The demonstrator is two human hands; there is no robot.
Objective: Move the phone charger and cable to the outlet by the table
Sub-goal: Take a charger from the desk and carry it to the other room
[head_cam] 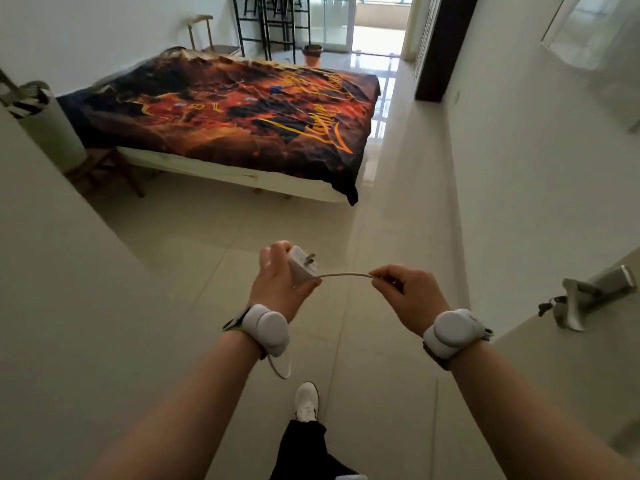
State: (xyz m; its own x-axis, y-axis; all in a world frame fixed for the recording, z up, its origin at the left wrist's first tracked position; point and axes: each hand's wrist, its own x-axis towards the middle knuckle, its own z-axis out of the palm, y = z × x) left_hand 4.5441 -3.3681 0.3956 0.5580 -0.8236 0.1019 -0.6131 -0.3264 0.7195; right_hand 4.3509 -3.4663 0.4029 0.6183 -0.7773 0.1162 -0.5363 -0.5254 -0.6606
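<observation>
Pale tiled floor (194, 244) fills the frame; a bed (221, 112) sits upper centre. At lower centre, the left hand (277, 282) grips the white charger (302, 268), the right hand (408, 292) pinches its cable (346, 274).

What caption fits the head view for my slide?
Left hand holds the white charger, right hand pinches its cable, facing the bed.

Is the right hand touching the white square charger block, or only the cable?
Apart. The head view shows the right hand pinching only the white cable, with bare cable spanning between it and the white charger block held in the left hand.
</observation>
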